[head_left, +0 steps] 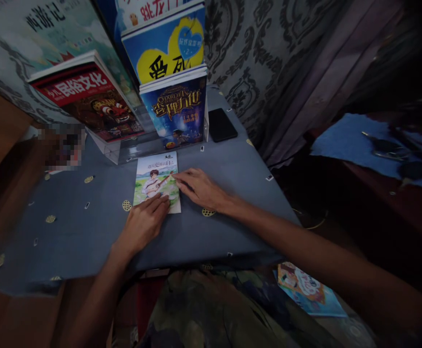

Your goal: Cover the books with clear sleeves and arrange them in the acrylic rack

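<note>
A closed paperback book point(149, 166) lies flat on the table, its cover showing a figure playing a guitar in a green field. Across its lower edge rests my left hand point(148, 220), fingers stretched over the cover and holding nothing. From the right, my right hand point(198, 187) reaches in with extended fingers, the fingertips touching the right side of the cover. Neither hand grips the book. The lower part of the cover is partly hidden under my left fingers.
Behind the book stands a clear rack point(208, 123) with several upright books, among them a blue one point(178, 116) and a red one point(91, 101). A black phone point(222, 124) lies to its right. A colourful book point(308, 290) is below the table at right, near a blue cloth point(344, 150).
</note>
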`<state>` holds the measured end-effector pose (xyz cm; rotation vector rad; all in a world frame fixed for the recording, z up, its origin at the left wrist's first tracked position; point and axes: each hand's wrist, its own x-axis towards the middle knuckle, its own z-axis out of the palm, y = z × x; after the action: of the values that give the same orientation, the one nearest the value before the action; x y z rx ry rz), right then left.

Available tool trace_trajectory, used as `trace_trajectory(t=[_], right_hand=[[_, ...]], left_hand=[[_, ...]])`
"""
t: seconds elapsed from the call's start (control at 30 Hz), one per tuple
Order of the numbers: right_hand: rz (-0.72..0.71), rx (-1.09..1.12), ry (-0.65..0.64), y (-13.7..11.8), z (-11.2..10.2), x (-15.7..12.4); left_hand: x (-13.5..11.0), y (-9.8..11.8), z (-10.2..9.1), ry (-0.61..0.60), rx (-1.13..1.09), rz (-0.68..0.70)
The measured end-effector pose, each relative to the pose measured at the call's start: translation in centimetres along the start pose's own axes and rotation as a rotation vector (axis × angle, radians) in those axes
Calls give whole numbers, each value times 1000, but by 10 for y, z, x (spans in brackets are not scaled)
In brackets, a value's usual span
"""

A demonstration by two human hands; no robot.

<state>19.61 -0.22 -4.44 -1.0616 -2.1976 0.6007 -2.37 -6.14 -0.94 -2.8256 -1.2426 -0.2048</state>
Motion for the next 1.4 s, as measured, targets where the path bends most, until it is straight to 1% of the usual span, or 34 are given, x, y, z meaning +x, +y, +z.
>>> trace_trajectory(t=[0.13,0.2,0.3,0.37,0.47,0.7,0.87,0.93,1.0,1.13,1.23,1.33,1.4], right_hand=[[-11,27,2,-11,1,-7],[-35,38,2,-16,2,-12],[-84,64,15,-23,3,-21],[-132,85,15,-27,3,-26],[-215,82,3,-31,5,-32],[-396,-160,3,-29,10,-37],[-435,-168,37,-28,10,-38],[-432,-164,34,-29,9,-39],[-428,-159,21,-30,8,-40],[-401,-141,-15,-31,7,-40],[-393,-120,-40,-30,6,-40],[-397,-114,-39,-30,6,-40],[-407,-109,-32,-29,6,-39]], left_hand=[[-1,-1,2,-6,9,-2],[-2,-1,4,30,24,22],[-3,-1,7,117,48,70],[-3,-1,8,136,45,70],[-3,-1,8,125,21,57],[-6,0,9,118,3,49],[-6,-6,8,26,-40,52],[2,-12,10,-9,-58,64],[17,-20,13,-33,-72,58],[62,-38,19,-61,-51,21],[96,-49,19,-83,-8,14],[120,-55,17,-108,3,-18],[128,-56,16,-120,-4,-45]])
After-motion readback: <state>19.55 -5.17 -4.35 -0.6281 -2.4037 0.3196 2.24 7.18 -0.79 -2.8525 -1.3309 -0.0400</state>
